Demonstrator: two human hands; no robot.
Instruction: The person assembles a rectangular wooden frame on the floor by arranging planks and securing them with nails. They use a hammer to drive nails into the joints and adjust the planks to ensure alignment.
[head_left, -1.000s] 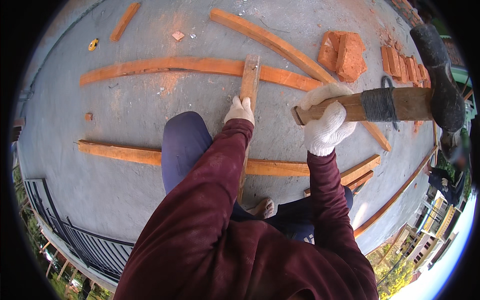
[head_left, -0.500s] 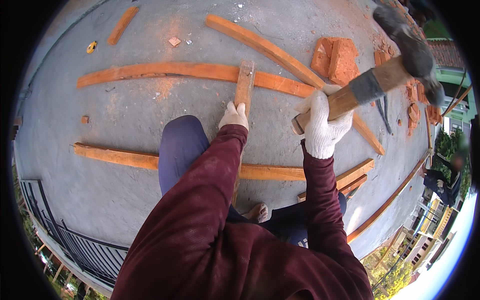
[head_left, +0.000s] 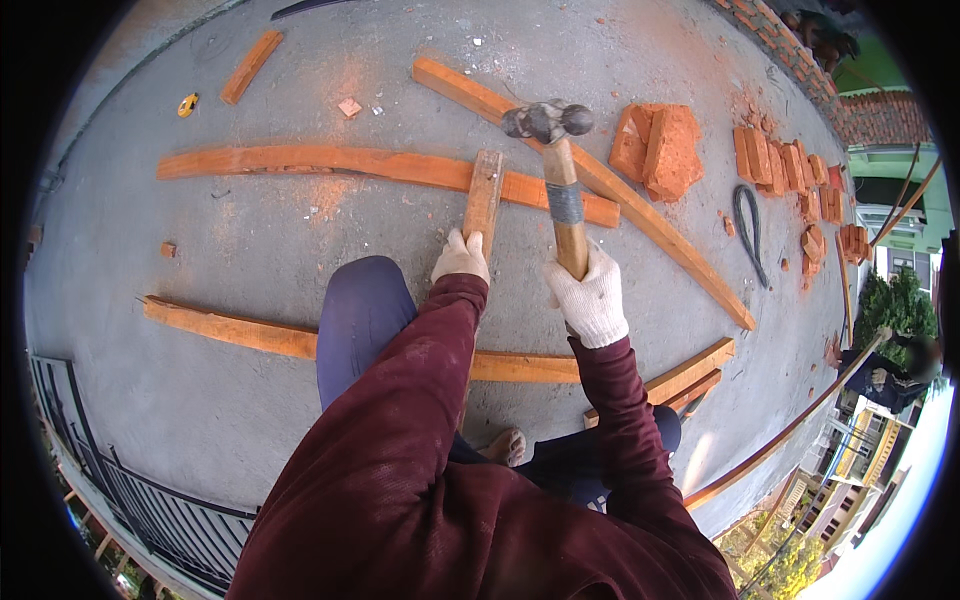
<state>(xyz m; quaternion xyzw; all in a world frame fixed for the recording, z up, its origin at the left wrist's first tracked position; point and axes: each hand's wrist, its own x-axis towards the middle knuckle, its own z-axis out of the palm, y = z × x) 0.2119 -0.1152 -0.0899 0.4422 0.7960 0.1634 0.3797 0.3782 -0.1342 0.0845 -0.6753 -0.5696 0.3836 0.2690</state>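
pointing away from the person, the hammer (head_left: 565, 205) is held up above the floor, just to the right of the narrow board (head_left: 484, 190). its handle runs near to far with a slight lean to the left; its dark metal head lies crosswise at the far end, long axis left to right, overlapping the diagonal beam (head_left: 690, 262) in view. the right hand (head_left: 592, 297), in a white knit glove, is closed around the near part of the wooden handle, below the grey wrapping.

the narrow board also runs near to far, leaning a little right at its far end, and lies across the far beam (head_left: 330, 160). the left hand (head_left: 462, 257), gloved too, grips it from the left side, two digits showing against the wood and the others hidden.

nearer, the near beam (head_left: 230, 328) runs left to right, partly behind the knee. farther right lie broken bricks (head_left: 660, 150) and a black loop (head_left: 745, 235); far left, a yellow tape measure (head_left: 188, 105) rests on the grey floor (head_left: 250, 240).
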